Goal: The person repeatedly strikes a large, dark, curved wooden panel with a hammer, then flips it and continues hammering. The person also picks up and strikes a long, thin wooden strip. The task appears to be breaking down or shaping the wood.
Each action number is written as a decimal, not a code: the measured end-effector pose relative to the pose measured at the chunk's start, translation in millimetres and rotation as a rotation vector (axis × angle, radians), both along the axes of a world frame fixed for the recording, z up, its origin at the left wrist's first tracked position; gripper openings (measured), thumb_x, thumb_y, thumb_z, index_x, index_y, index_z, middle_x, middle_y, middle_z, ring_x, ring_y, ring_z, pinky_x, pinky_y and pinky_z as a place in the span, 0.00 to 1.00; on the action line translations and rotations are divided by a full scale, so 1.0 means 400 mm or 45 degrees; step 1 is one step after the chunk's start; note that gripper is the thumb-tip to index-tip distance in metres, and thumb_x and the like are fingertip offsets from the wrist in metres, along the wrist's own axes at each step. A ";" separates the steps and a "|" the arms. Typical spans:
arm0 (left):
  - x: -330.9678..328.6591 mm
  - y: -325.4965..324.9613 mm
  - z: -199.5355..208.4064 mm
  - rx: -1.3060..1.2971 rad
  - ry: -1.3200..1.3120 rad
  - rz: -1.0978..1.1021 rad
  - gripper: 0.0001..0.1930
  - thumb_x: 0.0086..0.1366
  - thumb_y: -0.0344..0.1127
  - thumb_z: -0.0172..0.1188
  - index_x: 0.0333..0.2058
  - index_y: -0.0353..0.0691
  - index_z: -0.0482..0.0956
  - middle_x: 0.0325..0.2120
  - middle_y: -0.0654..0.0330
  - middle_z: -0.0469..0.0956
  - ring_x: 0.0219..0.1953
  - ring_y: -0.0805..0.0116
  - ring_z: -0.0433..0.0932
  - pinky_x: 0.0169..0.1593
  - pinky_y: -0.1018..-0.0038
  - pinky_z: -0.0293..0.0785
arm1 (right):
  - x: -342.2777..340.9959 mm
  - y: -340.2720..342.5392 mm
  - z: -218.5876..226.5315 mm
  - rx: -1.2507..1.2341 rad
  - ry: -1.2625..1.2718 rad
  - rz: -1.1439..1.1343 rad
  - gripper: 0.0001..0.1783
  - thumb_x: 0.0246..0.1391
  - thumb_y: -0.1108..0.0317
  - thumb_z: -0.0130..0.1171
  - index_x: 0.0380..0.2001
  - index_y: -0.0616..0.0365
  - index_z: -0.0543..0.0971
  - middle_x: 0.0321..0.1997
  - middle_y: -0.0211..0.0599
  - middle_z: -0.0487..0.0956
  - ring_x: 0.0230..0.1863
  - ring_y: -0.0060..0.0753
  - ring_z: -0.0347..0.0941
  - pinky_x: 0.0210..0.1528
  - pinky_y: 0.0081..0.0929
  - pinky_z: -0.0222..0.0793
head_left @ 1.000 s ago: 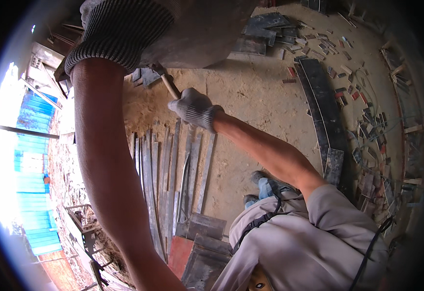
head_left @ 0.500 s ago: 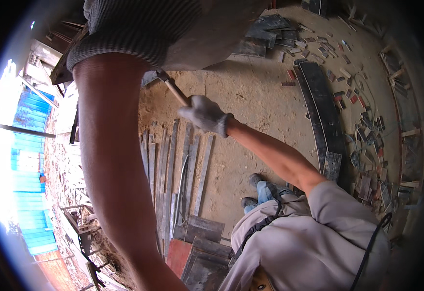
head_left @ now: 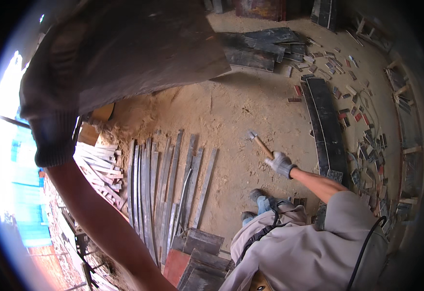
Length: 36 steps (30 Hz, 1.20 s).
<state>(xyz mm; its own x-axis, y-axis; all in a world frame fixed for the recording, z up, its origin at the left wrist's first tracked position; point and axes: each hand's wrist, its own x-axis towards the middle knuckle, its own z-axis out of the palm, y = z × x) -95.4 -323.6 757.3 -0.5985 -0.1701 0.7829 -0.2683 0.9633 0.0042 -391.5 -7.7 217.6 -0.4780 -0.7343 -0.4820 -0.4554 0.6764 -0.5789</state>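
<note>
The right hand point(head_left: 281, 164) clenched a hammer point(head_left: 263, 145) slanting forward-left toward the board point(head_left: 158, 53) beside the left hand point(head_left: 51, 92), whose finger pose I couldn't tell.

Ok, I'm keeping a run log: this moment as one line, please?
left hand: at dark board, grip unclear | right hand: gripping hammer | floor: long grey strips, left of hammer

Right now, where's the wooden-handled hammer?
In the head view, the wooden-handled hammer is right of centre, gripped in the gloved right hand above the tan floor, between the long grey strips and long dark boards.
</note>
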 end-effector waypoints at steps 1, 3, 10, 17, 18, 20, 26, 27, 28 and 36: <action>0.061 -0.004 -0.003 0.193 0.076 0.018 0.34 0.75 0.61 0.54 0.60 0.32 0.79 0.52 0.46 0.83 0.54 0.56 0.83 0.60 0.63 0.77 | -0.023 -0.018 0.017 -0.082 0.049 0.010 0.28 0.56 0.45 0.65 0.40 0.65 0.83 0.33 0.55 0.86 0.38 0.54 0.86 0.39 0.47 0.79; 0.175 -0.011 -0.010 0.571 0.278 0.041 0.33 0.74 0.52 0.61 0.64 0.28 0.74 0.58 0.45 0.81 0.59 0.53 0.81 0.65 0.63 0.74 | -0.067 -0.061 0.049 -0.158 0.141 0.012 0.29 0.58 0.44 0.65 0.41 0.65 0.82 0.33 0.55 0.86 0.39 0.54 0.86 0.40 0.47 0.79; 0.571 0.161 -0.304 0.159 0.369 1.591 0.31 0.80 0.56 0.48 0.55 0.28 0.81 0.51 0.38 0.82 0.54 0.43 0.81 0.57 0.58 0.76 | -0.069 -0.219 0.088 -0.266 -0.316 -0.113 0.25 0.60 0.47 0.64 0.44 0.61 0.79 0.28 0.41 0.82 0.29 0.39 0.81 0.34 0.41 0.75; 0.746 0.449 -0.638 0.790 0.796 2.247 0.24 0.82 0.43 0.44 0.66 0.34 0.74 0.53 0.43 0.83 0.56 0.48 0.83 0.61 0.58 0.78 | -0.112 -0.361 0.111 -0.434 -1.225 -0.141 0.27 0.69 0.58 0.54 0.65 0.61 0.73 0.35 0.32 0.79 0.24 0.30 0.79 0.22 0.31 0.78; 0.757 0.467 -0.675 0.840 0.863 2.278 0.24 0.82 0.43 0.44 0.66 0.34 0.74 0.53 0.43 0.83 0.56 0.48 0.83 0.61 0.58 0.77 | -0.134 -0.420 0.123 -0.334 -1.447 -0.217 0.27 0.70 0.58 0.53 0.65 0.62 0.73 0.34 0.31 0.78 0.23 0.30 0.79 0.22 0.32 0.79; 0.789 0.492 -0.728 0.902 0.936 2.337 0.24 0.82 0.43 0.44 0.66 0.34 0.73 0.54 0.43 0.83 0.56 0.48 0.82 0.61 0.58 0.77 | -0.138 -0.505 0.149 -0.365 -2.046 -0.269 0.26 0.70 0.60 0.51 0.65 0.65 0.73 0.39 0.37 0.81 0.33 0.40 0.84 0.34 0.41 0.86; 0.895 0.478 -0.825 1.059 0.988 2.534 0.24 0.82 0.43 0.45 0.66 0.33 0.73 0.54 0.44 0.83 0.57 0.50 0.82 0.62 0.59 0.77 | -0.020 -0.708 0.216 -0.332 -2.138 0.164 0.30 0.62 0.70 0.56 0.68 0.60 0.70 0.61 0.49 0.80 0.58 0.55 0.82 0.61 0.53 0.79; 0.909 0.470 -0.834 1.075 0.995 2.560 0.24 0.82 0.43 0.45 0.66 0.33 0.73 0.54 0.44 0.82 0.57 0.50 0.82 0.62 0.59 0.76 | 0.004 -0.742 0.219 -0.411 -2.022 0.328 0.31 0.61 0.72 0.58 0.69 0.58 0.70 0.62 0.49 0.80 0.57 0.53 0.82 0.60 0.51 0.80; 0.923 0.455 -0.839 1.093 0.991 2.585 0.24 0.82 0.43 0.45 0.66 0.33 0.73 0.55 0.44 0.82 0.57 0.50 0.81 0.62 0.60 0.76 | 0.010 -0.781 0.223 -0.287 -1.818 0.263 0.25 0.62 0.76 0.61 0.63 0.56 0.76 0.61 0.49 0.79 0.54 0.45 0.84 0.59 0.42 0.82; 1.071 0.214 -0.748 1.092 0.727 2.667 0.24 0.82 0.43 0.46 0.66 0.33 0.73 0.55 0.45 0.82 0.58 0.52 0.81 0.63 0.61 0.75 | -0.042 -1.213 0.062 -0.672 -0.206 0.637 0.08 0.66 0.65 0.65 0.44 0.54 0.82 0.43 0.31 0.79 0.45 0.26 0.81 0.45 0.23 0.83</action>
